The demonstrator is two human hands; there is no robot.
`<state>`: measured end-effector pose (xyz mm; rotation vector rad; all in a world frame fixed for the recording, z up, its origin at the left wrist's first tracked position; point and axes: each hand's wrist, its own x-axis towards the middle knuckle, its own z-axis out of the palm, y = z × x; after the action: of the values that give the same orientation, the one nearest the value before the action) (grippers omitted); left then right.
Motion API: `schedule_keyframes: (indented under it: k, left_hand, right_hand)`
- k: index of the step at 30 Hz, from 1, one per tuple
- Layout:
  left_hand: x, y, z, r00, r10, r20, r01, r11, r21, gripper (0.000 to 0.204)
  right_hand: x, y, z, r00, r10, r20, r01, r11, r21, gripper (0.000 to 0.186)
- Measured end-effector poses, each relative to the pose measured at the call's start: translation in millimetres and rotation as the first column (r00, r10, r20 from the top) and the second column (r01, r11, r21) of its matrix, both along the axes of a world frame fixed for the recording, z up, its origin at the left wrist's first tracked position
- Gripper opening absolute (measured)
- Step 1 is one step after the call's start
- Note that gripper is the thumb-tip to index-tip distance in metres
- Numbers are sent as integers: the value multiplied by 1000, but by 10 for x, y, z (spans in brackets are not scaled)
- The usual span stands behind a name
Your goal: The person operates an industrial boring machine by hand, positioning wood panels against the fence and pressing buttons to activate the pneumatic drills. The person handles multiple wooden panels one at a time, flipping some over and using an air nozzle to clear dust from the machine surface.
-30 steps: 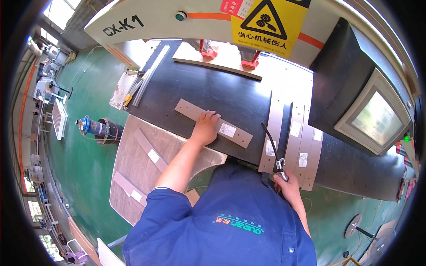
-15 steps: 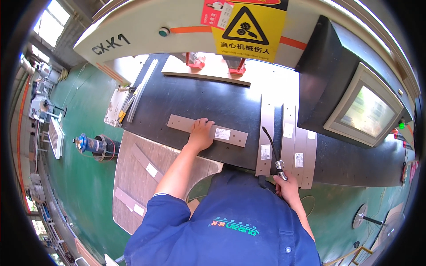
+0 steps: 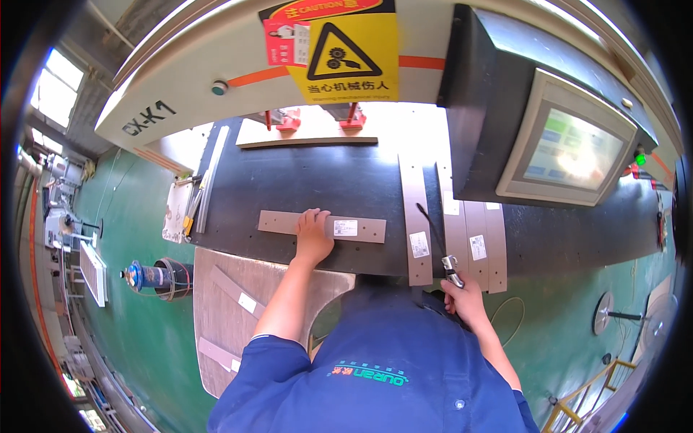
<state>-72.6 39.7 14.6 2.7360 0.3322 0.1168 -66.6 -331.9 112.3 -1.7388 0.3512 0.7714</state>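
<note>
Left hand [image 3: 314, 237]: over the strip [image 3: 363, 230] on the worktop [image 3: 310, 173], can't tell if gripping; light pressure could let it skid imo
Right hand [image 3: 463, 296]: wrapped round the air gun [image 3: 452, 270]
Nozzle [image 3: 432, 228]: near the side strip [image 3: 414, 209], careless swing might scratch it

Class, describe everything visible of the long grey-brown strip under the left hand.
The long grey-brown rectangular strip looks like laminated board. It has a white rectangular label right of centre and small dark holes near both ends. It lies flat, slightly slanted, on the smooth black tabletop. The bare left hand rests on it, left of the label, hiding part.
</note>
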Motion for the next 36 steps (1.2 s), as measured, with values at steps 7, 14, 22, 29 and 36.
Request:
schedule_keyframes:
  k: [7,14,22,29,36]
  left_hand:
    - [-4,-58,-23,999,28,45,-28,999,18,53]
    - [-8,-38,-100,995,27,91,-30,999,33,55]
    - [-19,-54,-117,995,30,100,-34,999,41,54]
    - [-23,-21,-194,991,19,132,-26,999,47,54]
    - [-13,-35,-147,994,31,104,-34,999,30,54]
  right_hand:
    - [-52,-24,-56,1000,14,-15,-14,1000,14,19]
    - [-89,-60,-50,999,28,-34,-28,1000,14,19]
    - [-107,-64,-46,999,37,-16,-37,999,25,19]
    - [-57,-43,-25,997,79,-17,-79,997,14,18]
    - [-23,-110,-56,1000,22,-16,-22,1000,20,18]
